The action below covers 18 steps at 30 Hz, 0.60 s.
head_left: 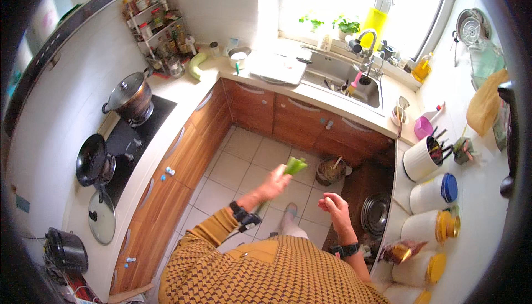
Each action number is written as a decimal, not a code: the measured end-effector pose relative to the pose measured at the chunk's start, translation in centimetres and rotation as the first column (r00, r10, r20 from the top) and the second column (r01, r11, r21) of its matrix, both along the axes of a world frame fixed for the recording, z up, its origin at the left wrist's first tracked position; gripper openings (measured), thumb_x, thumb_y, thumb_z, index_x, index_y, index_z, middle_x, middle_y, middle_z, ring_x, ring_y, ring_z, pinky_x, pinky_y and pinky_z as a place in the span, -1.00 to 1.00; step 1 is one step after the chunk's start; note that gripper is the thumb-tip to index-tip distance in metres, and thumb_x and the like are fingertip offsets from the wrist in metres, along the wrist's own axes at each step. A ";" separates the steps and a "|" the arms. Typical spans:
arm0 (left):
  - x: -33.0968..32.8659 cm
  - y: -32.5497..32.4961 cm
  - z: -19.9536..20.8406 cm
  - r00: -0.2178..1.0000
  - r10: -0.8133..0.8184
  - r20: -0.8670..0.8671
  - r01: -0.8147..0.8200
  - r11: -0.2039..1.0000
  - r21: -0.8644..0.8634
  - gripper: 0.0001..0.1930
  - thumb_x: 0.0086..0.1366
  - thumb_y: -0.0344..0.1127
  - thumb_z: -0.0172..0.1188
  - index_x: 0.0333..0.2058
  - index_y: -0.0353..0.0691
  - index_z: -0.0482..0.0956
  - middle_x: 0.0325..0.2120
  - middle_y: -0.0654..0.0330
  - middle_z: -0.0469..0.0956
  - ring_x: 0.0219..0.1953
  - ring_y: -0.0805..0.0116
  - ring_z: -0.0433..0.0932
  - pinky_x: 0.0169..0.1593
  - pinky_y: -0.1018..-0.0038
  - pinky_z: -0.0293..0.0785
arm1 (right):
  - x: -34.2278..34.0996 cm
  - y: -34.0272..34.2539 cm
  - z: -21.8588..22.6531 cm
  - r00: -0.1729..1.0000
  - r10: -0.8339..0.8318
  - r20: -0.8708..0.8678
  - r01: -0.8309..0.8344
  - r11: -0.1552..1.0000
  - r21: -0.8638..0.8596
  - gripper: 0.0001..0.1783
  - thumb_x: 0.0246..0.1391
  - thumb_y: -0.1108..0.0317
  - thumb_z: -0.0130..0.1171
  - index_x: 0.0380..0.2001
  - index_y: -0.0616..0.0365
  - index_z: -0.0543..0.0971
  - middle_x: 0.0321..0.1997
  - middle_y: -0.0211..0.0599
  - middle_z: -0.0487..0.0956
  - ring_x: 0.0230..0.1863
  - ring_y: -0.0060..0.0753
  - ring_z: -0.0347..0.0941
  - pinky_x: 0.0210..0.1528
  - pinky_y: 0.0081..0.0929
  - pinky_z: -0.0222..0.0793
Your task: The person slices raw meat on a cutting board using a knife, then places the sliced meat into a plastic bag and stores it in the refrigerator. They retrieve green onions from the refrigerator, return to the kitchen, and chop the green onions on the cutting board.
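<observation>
My left hand (275, 184) is closed around a green vegetable stalk (295, 165), held out over the tiled floor. The cut-looking pale green end sticks out past my fingers, and a thinner green part shows below the hand near my wrist. Whether it is one stalk or a bunch I cannot tell. To the right, my right hand (336, 208) hovers in the air with its fingers loosely curled in and nothing seen in them. Beyond it on the floor stands a dark round bin (331, 171) with something pale in it.
Ahead is a steel sink (332, 63) with a tap and a white tray (277, 67) beside it. Along the left counter are a stove with a lidded pot (128, 92) and a wok (91, 160). Canisters (426, 193) and a knife holder (419, 160) line the right counter.
</observation>
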<state>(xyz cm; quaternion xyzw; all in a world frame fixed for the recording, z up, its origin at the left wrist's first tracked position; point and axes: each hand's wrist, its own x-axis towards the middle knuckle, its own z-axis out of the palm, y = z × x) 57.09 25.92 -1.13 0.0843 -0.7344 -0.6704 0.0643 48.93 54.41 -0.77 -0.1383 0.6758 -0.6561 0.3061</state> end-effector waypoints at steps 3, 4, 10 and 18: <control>-5.2 -7.1 -0.5 0.958 0.219 0.185 -0.211 0.976 -0.063 -0.87 0.49 -0.26 0.00 -0.09 -0.12 0.40 -0.53 0.40 0.37 -0.58 0.65 0.29 -0.53 0.61 0.25 | -10.6 -4.3 -0.7 0.938 0.055 -0.341 -0.011 0.991 0.130 -0.74 0.28 0.32 0.16 -0.10 0.28 0.62 -0.32 -0.27 0.68 -0.29 -0.47 0.59 -0.22 -0.48 0.49; -6.4 -9.1 -0.3 0.935 0.262 0.238 -0.274 0.961 0.020 -0.89 0.49 -0.27 -0.01 -0.11 -0.12 0.39 -0.54 0.40 0.37 -0.59 0.65 0.29 -0.55 0.62 0.24 | -13.5 -5.9 -0.6 0.900 0.089 -0.428 0.014 0.973 0.232 -0.75 0.25 0.33 0.18 -0.13 0.30 0.63 -0.37 -0.24 0.68 -0.35 -0.47 0.59 -0.27 -0.47 0.48; -15.6 -19.0 1.5 0.838 0.545 0.018 -0.474 0.745 -0.469 -0.81 0.40 -0.27 0.10 -0.29 -0.28 0.38 -0.58 0.19 0.48 -0.51 0.34 0.49 -0.40 0.32 0.44 | -30.1 -16.3 2.8 0.699 0.199 -0.687 -0.018 0.965 0.262 -0.81 0.19 0.38 0.19 -0.24 0.30 0.65 -0.31 0.05 0.66 -0.26 0.04 0.64 -0.22 -0.23 0.52; -34.1 -32.7 0.2 0.834 0.551 0.024 -0.446 0.699 -0.559 -0.70 0.41 -0.20 0.09 -0.13 -0.36 0.38 -0.24 -0.37 0.55 -0.13 -0.43 0.51 -0.13 -0.13 0.41 | -46.4 -27.7 1.1 0.631 0.194 -0.751 0.059 0.953 0.296 -0.88 0.14 0.45 0.20 -0.28 0.25 0.65 -0.27 -0.02 0.64 -0.22 0.13 0.58 -0.14 -0.13 0.49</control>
